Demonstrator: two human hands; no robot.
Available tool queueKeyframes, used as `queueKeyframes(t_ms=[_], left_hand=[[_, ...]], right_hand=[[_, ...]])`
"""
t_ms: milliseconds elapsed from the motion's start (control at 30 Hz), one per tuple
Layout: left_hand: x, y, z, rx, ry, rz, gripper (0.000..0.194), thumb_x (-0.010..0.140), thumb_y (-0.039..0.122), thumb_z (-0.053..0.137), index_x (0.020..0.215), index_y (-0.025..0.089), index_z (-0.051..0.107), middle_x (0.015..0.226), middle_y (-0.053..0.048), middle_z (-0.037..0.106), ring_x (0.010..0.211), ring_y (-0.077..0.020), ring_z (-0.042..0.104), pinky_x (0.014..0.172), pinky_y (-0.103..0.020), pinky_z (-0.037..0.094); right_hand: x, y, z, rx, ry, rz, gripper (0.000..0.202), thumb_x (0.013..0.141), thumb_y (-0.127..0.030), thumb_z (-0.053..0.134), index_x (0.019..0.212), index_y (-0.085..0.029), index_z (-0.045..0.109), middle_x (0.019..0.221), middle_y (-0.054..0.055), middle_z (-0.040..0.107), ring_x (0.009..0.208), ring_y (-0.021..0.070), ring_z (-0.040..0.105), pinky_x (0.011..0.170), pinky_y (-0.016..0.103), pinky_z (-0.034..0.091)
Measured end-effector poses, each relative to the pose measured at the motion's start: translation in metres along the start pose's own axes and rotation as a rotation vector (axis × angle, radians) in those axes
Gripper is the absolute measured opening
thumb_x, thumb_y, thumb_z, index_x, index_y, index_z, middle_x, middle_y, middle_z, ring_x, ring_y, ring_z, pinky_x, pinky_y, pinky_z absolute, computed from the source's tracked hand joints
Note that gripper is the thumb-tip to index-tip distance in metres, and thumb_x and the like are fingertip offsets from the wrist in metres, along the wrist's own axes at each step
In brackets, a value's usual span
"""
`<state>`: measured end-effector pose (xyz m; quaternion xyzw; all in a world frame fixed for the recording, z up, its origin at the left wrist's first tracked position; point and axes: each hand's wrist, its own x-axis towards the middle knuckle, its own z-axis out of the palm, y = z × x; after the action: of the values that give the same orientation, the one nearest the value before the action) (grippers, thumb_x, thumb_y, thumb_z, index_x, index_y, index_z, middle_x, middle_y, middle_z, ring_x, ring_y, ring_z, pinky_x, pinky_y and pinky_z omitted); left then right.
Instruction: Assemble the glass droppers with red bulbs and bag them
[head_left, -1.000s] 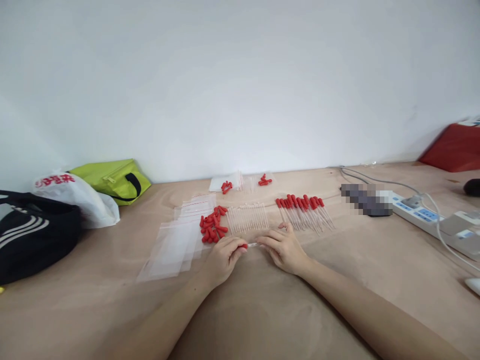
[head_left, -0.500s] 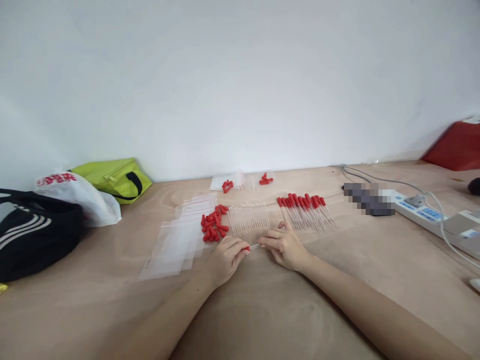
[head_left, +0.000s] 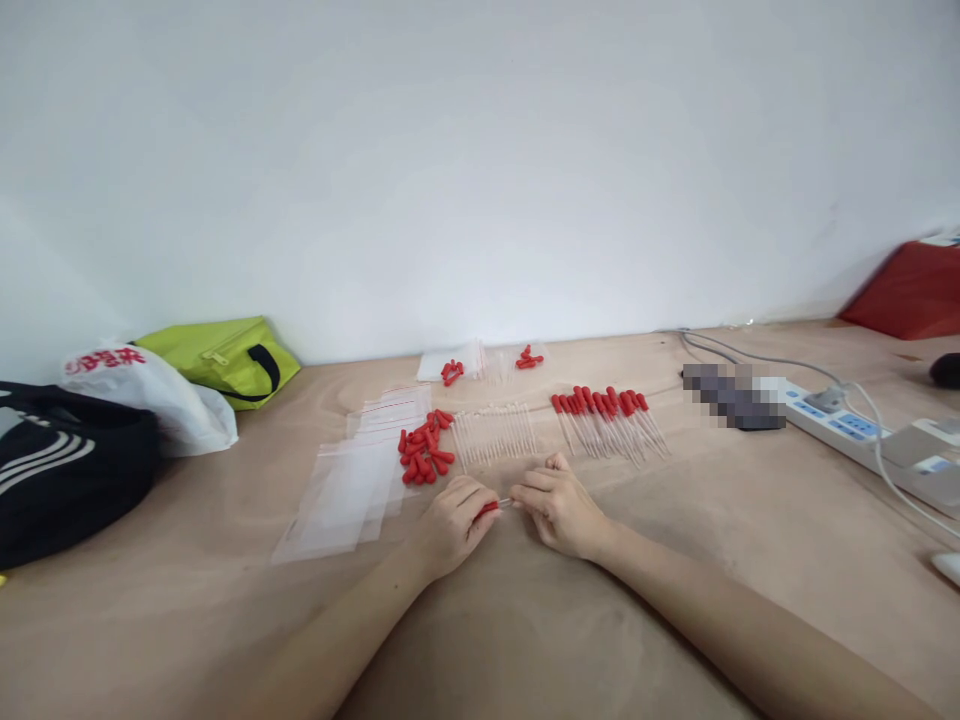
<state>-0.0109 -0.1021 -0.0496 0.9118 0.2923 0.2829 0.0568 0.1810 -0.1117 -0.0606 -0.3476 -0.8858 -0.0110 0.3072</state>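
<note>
My left hand [head_left: 456, 522] pinches a red rubber bulb [head_left: 487, 508] between thumb and fingers. A thin clear glass tube [head_left: 505, 502] runs from the bulb's open end to my right hand [head_left: 559, 508], whose fingertips are closed on it. Behind my left hand lies a heap of loose red bulbs [head_left: 426, 450]. A row of bare clear tubes [head_left: 493, 435] is spread just beyond both hands. Right of that row rest several droppers [head_left: 607, 420], red bulbs pointing away. How far the tube sits inside the bulb is hidden by my fingers.
Overlapping clear zip bags [head_left: 352, 480] lie at left. More bags [head_left: 450, 362] with bulbs and tubes are by the wall. Black [head_left: 75, 470], white [head_left: 165, 400] and lime bags [head_left: 225, 360] stand far left; a power strip [head_left: 840, 420] with cables is at right.
The two hands have drawn slightly closer together. More of the red bulb shows at my left fingertips, and the tube between the hands looks shorter. The view has shifted slightly.
</note>
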Motion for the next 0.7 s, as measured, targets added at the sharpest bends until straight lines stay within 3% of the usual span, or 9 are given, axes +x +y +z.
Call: queueKeyframes(t_ms=[300,433,533,700], left_hand=[[0.004,-0.012,0.0,0.007,0.026,0.007,0.015,0.087,0.022,0.043,0.084,0.017,0.056,0.079,-0.004,0.06,0.075,-0.0163,0.054,0.072,-0.031,0.045],[0.0,-0.015,-0.001,-0.012,0.067,-0.096,0.021,0.087,0.023,0.042,0.106,0.02,0.051,0.093,-0.005,0.058,0.083,-0.0166,0.055,0.077,-0.032,0.046],[-0.004,-0.015,-0.001,-0.005,0.103,-0.232,0.035,0.085,0.023,0.044,0.119,0.021,0.039,0.1,-0.007,0.053,0.08,-0.0153,0.055,0.075,-0.031,0.047],[-0.002,-0.013,-0.003,-0.009,-0.021,-0.235,0.026,0.082,0.02,0.046,0.107,0.021,0.047,0.097,-0.005,0.051,0.083,-0.0161,0.055,0.075,-0.03,0.047]], right_hand=[[0.008,0.0,-0.004,-0.137,-0.052,0.017,0.019,0.084,-0.018,0.042,0.079,-0.016,0.059,0.071,0.002,0.058,0.071,0.0136,0.045,0.067,0.03,0.021],[0.009,0.004,-0.013,-0.274,-0.098,0.052,0.016,0.08,-0.018,0.046,0.072,-0.017,0.059,0.072,0.004,0.059,0.073,0.016,0.045,0.067,0.032,0.02],[0.007,0.019,-0.021,-0.328,-0.044,0.276,0.018,0.081,-0.021,0.044,0.073,-0.017,0.06,0.074,0.005,0.06,0.075,0.0173,0.048,0.066,0.031,0.021],[0.009,0.058,-0.028,-0.378,0.056,0.761,0.019,0.082,-0.025,0.04,0.088,-0.017,0.056,0.074,0.006,0.064,0.075,0.0192,0.054,0.066,0.03,0.023]])
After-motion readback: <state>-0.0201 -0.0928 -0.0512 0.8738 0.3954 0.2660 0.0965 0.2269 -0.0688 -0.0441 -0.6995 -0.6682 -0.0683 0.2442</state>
